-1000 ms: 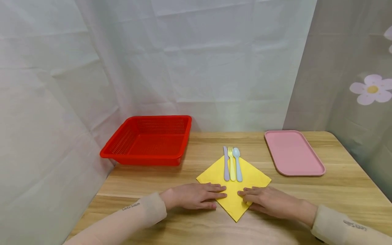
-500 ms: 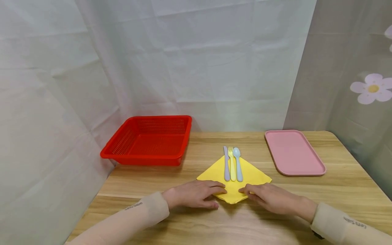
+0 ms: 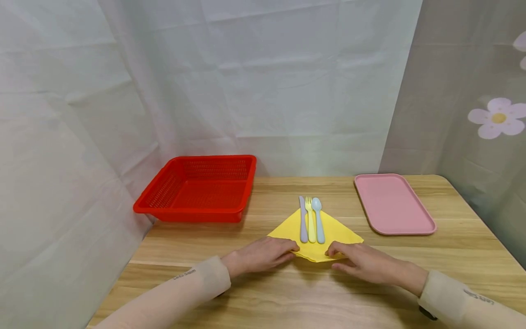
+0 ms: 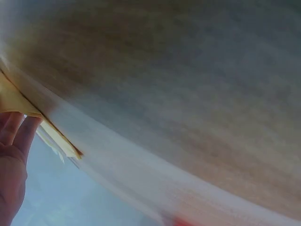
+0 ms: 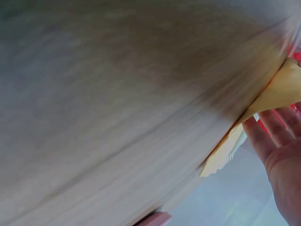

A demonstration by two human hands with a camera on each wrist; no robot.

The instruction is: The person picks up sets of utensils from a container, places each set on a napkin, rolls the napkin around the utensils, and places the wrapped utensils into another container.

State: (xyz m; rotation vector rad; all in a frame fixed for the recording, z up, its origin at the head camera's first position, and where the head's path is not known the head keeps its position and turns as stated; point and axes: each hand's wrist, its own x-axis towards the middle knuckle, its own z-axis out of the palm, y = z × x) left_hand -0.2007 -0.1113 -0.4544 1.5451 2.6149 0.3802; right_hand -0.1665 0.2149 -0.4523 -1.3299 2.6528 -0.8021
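A yellow napkin (image 3: 338, 232) lies turned cornerwise on the table, its near edge lifted and bent. On it, side by side, are a lavender knife (image 3: 303, 224), a pale yellow fork (image 3: 311, 224) and a light blue spoon (image 3: 318, 224), their upper ends reaching past the far corner. My left hand (image 3: 265, 253) holds the napkin's near left edge, fingers bent over it and the thumb hidden in the head view. At the near right edge my right hand (image 3: 363, 262) pinches the napkin. Both wrist views show fingertips against the raised napkin edge (image 4: 16, 96).
A red plastic basket (image 3: 195, 214) stands at the back left of the wooden table (image 3: 287, 301). Toward the back right lies a pink tray (image 3: 392, 205). Pale curtains hang behind and at the left; a flowered grey one hangs at the right.
The napkin's near corner has come up from the table and bent back, so its pointed tip no longer shows. Both hands' fingers have curled onto the edge. The cutlery stays in place.
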